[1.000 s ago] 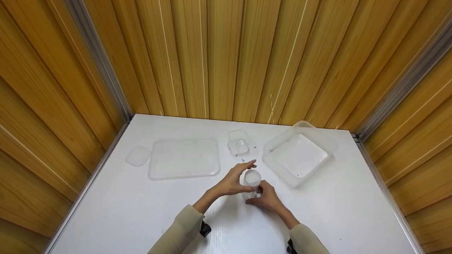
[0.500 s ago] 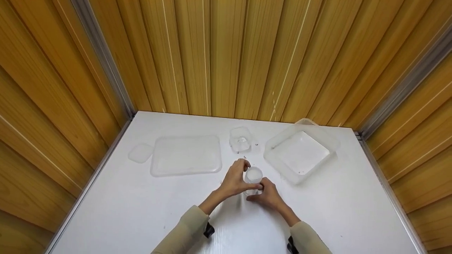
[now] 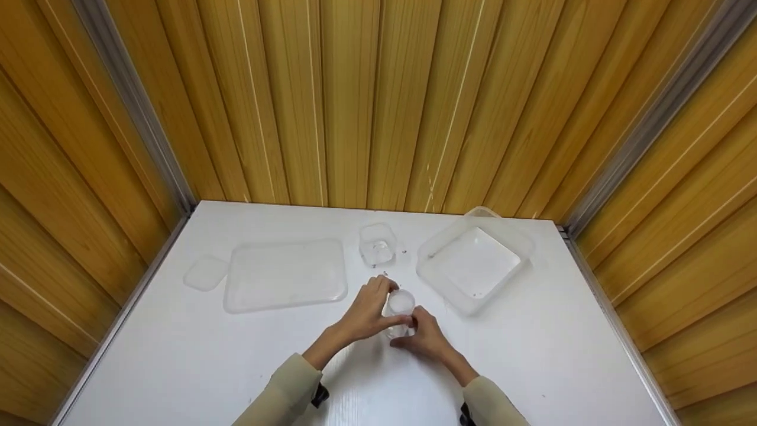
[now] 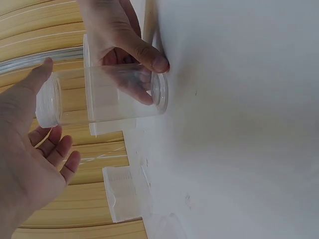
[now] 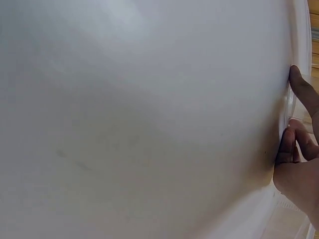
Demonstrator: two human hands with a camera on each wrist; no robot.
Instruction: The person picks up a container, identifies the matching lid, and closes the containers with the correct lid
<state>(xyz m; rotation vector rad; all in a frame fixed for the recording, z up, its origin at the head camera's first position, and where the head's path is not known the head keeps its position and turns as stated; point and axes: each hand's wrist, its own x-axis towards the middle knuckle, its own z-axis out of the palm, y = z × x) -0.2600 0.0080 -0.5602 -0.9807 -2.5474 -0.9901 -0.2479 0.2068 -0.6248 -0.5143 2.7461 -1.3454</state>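
A clear cylindrical jar (image 4: 75, 99) stands upright on the white table near the middle, its translucent round lid (image 3: 402, 300) on top. My left hand (image 3: 369, 310) grips the lid from the left, thumb on the near side and fingers on the far side. Low down on the jar, my right hand (image 3: 429, 337) holds the base between thumb and fingers. In the left wrist view the right hand (image 4: 117, 35) curls round the jar's bottom end. Only part of the right hand (image 5: 301, 169) shows at the edge of the right wrist view.
Behind the jar sits a small clear square container (image 3: 377, 251), with tiny dark bits near it. A large translucent box (image 3: 452, 296) lies to the right. On the left are a large rectangular lid (image 3: 287, 275) and a small square lid (image 3: 206, 273). Wood-patterned walls enclose the table.
My left fingers, extended past the lid a second ago, have drawn in round it. The right hand keeps its hold on the jar's base. The head view has shifted slightly.
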